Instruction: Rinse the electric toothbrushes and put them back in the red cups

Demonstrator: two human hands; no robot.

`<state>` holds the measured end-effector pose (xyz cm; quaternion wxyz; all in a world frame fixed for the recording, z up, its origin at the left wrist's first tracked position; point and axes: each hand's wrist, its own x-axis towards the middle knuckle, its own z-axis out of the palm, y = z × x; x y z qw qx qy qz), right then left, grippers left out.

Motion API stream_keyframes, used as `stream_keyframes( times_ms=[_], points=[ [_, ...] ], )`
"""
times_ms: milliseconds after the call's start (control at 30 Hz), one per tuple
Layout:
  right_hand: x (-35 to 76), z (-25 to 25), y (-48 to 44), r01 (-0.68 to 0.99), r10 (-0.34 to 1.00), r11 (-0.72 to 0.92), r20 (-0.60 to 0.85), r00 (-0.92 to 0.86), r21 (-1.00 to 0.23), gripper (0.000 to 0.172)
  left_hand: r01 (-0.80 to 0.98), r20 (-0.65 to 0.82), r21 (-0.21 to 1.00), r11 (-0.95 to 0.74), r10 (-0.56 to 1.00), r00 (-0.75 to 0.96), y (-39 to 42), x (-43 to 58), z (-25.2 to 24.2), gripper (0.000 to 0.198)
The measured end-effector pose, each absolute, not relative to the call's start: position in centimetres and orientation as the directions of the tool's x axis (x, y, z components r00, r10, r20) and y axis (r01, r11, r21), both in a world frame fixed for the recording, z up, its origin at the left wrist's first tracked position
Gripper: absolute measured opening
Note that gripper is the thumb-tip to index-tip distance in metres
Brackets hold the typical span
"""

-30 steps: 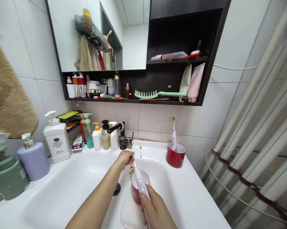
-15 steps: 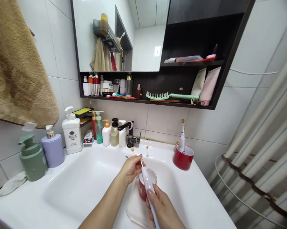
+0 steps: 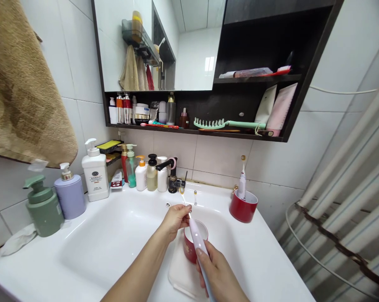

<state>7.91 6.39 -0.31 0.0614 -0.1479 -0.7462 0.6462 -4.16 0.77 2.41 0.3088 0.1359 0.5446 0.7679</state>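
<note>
My right hand (image 3: 215,264) is wrapped round the pale pink handle of an electric toothbrush (image 3: 196,231), its top end pointing up and away over the sink. The fingers of my left hand (image 3: 176,220) pinch the lower stem of a white brush head (image 3: 182,193) with yellowish bristles. The brush head lines up with the top of the handle; whether it sits fully on the shaft is hidden by my fingers. Behind and below the handle stands a red cup (image 3: 189,250) with a white inside, on a white soap-dish-like tray (image 3: 181,277) in the sink (image 3: 113,247).
Another electric toothbrush (image 3: 242,184) stands in a red cup (image 3: 243,209) on the right rim. A small brush head (image 3: 195,197) stands near the black faucet (image 3: 172,172). Several pump bottles (image 3: 95,174) line the left and back. The cabinet (image 3: 220,100) hangs above.
The brush head in my left hand has swung upright and rightwards, from tilted beside the bare shaft to in line with the handle. The view has shifted slightly.
</note>
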Motion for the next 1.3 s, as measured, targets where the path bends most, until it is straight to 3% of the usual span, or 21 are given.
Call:
stream_keyframes(
  times_ms=[133, 267, 467, 933, 1067, 1300],
  points=[
    [7.9, -0.2, 6.3, 0.181, 0.293, 0.045, -0.16, -0.943, -0.982, 0.031, -0.274, -0.11, 0.946, -0.176, 0.618, -0.779, 0.8, -3.9, 2.5, 0.026],
    [7.9, -0.2, 6.2, 0.139, 0.317, 0.056, -0.115, -0.941, -0.989, 0.028, -0.259, -0.107, 0.953, -0.16, 0.622, -0.776, 0.9, -3.7, 2.6, 0.026],
    [7.9, 0.3, 6.1, 0.129, 0.225, -0.191, -0.172, -0.959, -0.973, 0.028, -0.318, -0.119, 0.932, -0.176, 0.678, -0.725, 1.0, -3.4, 2.6, 0.027],
    [7.9, 0.2, 6.3, 0.076, 0.273, -0.066, -0.091, -0.958, -0.995, 0.03, -0.393, -0.049, 0.856, -0.336, 0.703, -0.709, 1.7, -2.7, 2.3, 0.027],
    [7.9, 0.1, 6.4, 0.028, 0.35, 0.068, -0.002, -0.937, -0.997, 0.029, -0.399, -0.027, 0.843, -0.36, 0.713, -0.7, 1.8, -2.5, 2.4, 0.026],
    [7.7, -0.3, 6.2, 0.021, 0.344, -0.027, -0.029, -0.939, -0.999, 0.034, -0.432, 0.007, 0.81, -0.396, 0.744, -0.669, 1.8, -2.7, 2.5, 0.023]
  ],
)
